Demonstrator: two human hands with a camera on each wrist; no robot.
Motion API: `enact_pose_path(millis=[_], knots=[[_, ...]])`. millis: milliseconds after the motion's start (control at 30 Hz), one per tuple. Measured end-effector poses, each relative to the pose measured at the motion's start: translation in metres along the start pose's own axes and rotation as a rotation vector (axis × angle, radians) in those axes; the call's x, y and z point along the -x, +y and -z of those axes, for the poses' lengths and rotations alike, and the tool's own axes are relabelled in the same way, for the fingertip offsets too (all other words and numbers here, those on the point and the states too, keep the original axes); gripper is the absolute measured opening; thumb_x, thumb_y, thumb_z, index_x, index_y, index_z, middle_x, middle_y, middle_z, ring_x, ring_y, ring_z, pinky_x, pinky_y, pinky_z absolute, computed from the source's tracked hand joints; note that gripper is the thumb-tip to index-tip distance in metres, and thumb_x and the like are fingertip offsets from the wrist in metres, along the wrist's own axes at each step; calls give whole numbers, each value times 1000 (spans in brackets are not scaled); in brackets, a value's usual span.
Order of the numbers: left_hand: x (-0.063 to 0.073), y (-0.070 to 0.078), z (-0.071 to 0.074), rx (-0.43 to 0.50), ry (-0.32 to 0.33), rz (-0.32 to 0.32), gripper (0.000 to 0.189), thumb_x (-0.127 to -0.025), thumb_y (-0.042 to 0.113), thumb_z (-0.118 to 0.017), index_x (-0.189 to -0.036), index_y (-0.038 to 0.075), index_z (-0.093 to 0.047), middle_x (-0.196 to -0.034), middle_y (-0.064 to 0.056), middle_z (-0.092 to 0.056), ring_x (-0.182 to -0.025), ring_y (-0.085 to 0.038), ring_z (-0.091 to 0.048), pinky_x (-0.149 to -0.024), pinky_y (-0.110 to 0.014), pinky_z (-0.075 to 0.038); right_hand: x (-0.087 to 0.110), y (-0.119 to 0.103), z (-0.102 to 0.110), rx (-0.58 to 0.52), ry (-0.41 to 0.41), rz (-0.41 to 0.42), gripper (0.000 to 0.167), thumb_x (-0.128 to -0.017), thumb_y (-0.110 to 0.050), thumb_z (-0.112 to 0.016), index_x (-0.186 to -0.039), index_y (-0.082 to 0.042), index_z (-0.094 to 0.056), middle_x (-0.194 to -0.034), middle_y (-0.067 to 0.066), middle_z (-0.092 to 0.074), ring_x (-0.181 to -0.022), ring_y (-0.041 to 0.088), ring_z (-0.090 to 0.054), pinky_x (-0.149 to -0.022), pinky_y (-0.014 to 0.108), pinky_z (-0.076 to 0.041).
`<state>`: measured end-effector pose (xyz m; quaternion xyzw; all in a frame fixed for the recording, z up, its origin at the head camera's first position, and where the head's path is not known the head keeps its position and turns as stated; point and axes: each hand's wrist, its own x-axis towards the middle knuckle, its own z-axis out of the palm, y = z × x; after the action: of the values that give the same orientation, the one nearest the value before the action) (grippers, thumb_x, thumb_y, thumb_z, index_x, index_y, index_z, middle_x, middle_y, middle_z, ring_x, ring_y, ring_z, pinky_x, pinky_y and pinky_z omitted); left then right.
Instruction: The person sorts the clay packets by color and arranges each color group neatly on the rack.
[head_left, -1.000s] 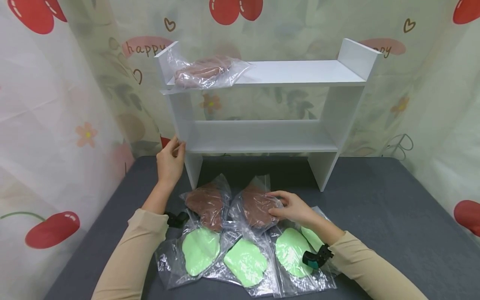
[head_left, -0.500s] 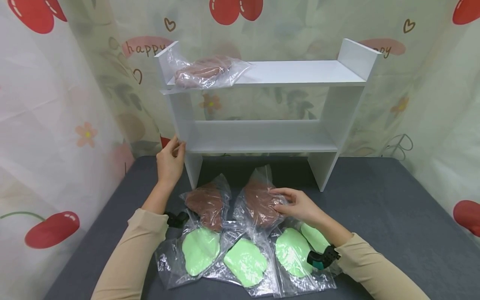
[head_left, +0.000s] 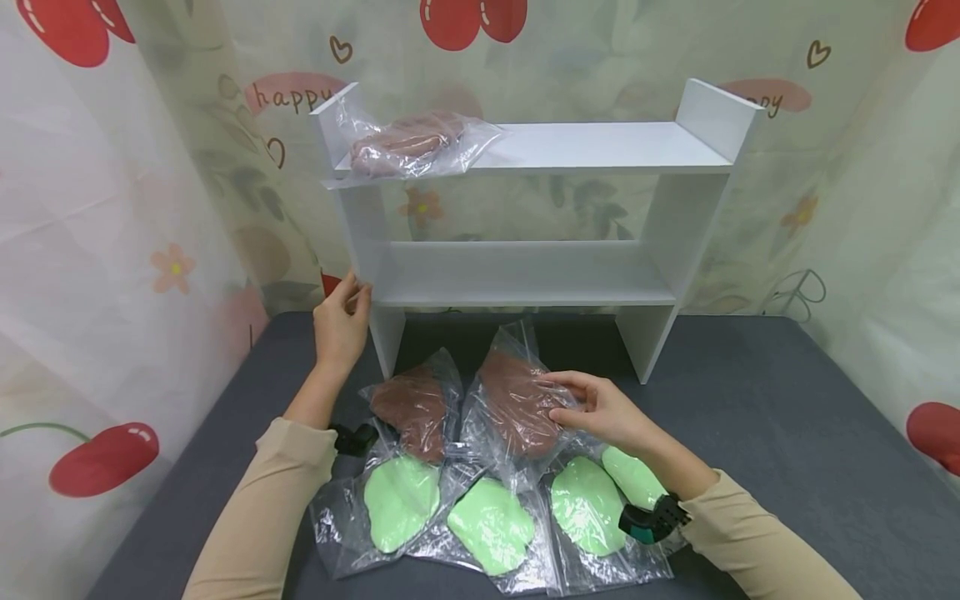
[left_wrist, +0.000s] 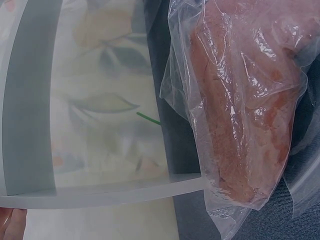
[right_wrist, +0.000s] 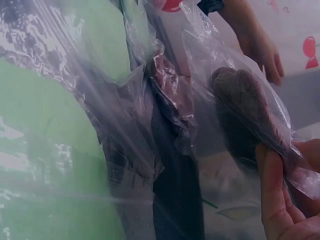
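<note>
My right hand (head_left: pixel 600 408) pinches the right side of a clear plastic bag of brown clay-like stuff (head_left: pixel 510 396), thumb on one face and fingers on the other, as the right wrist view shows. This bag is tilted, close over the bags in front of it. My left hand (head_left: pixel 339 333) grips the front edge of the left side panel of a white two-tier shelf (head_left: pixel 525 283); its fingertips (left_wrist: pixel 16 222) show in the left wrist view. A second bag of brown stuff (head_left: pixel 411 408) lies between my arms, large in the left wrist view.
Several clear bags with flat light-green pieces (head_left: pixel 491 525) lie along the front of the dark table (head_left: pixel 750 433), overlapping. One more bagged brown lump (head_left: pixel 412 146) rests at the left of the top shelf board (head_left: pixel 600 143). A patterned curtain (head_left: pixel 525 67) stands behind.
My right hand has drawn slightly up and to the right with its bag, which now stands higher and more tilted. The left hand has stayed on the shelf panel.
</note>
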<state>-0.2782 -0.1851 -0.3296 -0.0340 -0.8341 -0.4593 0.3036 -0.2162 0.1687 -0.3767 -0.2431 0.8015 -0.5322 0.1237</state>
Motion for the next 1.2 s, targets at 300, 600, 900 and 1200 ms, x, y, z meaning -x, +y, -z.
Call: enact_pose_path(millis=[300,600,900,1200], knots=[[1,0,1,4,-11,7,43,-97,19,-51,-139,10,-45,-122,-23,-61,-105,-36,-64,-80,-49,-53,5,-12,1,-44,-13,117,49,-90,-12,-62,-136,-6,-46,-142,20,-41,-45,9,-40,-56,24,-47],[1,0,1,5,-16,17,44,-97,18,-51,-139,10,-45,-122,-23,-61,-105,-36,-64,-81,-48,-53,9,-21,2,-69,-8,167,45,-89,-9,-62,-131,-1,-49,-136,19,-48,-49,8,-44,-66,25,-51],[0,-1,0,5,-11,8,43,-96,18,-52,-139,13,-46,-122,-22,-61,-104,-35,-64,-79,-48,-54,12,-30,5,-85,-15,198,43,-89,-8,-62,-129,1,-51,-123,-16,-55,-98,1,-62,-78,23,-54],[0,-1,0,2,-5,-2,43,-96,18,-52,-138,11,-46,-121,-22,-62,-104,-35,-64,-80,-48,-54,16,-40,9,-79,-30,254,41,-89,-5,-60,-128,4,-51,-121,-15,-58,-98,1,-61,-73,23,-55]])
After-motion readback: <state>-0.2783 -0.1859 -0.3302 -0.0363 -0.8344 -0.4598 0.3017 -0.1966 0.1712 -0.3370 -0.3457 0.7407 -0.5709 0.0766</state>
